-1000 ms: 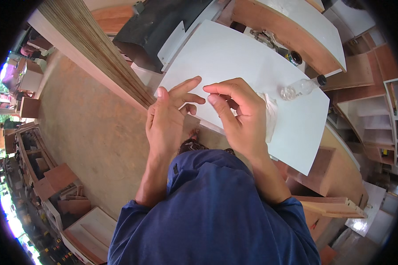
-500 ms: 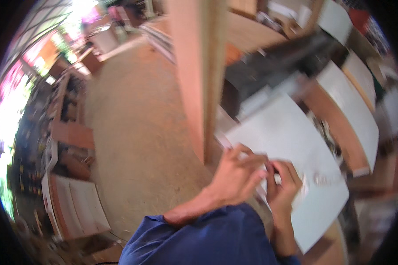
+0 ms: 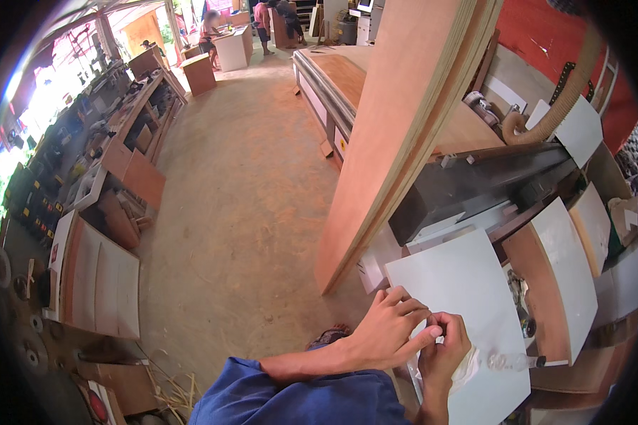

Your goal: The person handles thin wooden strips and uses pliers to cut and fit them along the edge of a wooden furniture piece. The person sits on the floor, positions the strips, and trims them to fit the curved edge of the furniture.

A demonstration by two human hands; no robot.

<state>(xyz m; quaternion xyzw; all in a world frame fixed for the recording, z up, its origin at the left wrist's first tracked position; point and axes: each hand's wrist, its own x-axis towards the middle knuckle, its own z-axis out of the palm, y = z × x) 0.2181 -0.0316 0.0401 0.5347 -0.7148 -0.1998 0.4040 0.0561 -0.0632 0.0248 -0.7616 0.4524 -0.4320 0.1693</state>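
Note:
My left hand and my right hand meet fingertip to fingertip. Both have curled, pinching fingers; anything between them is too small or hidden to make out. Beneath them is a white panel with a pale, smooth top. On that panel, beside my right hand, lies a clear plastic bottle with a dark tip. Something white and crumpled, perhaps plastic or cloth, shows partly behind my right wrist.
Tall wooden boards stand upright just ahead. More panels lean at the right, below a ribbed hose. A cluttered bench runs along the left. People are at the far end of the dusty floor.
The view has tilted up and steadied, so more of the far workshop shows. My hands stay together, lower in the picture, with the fingers still pinched.

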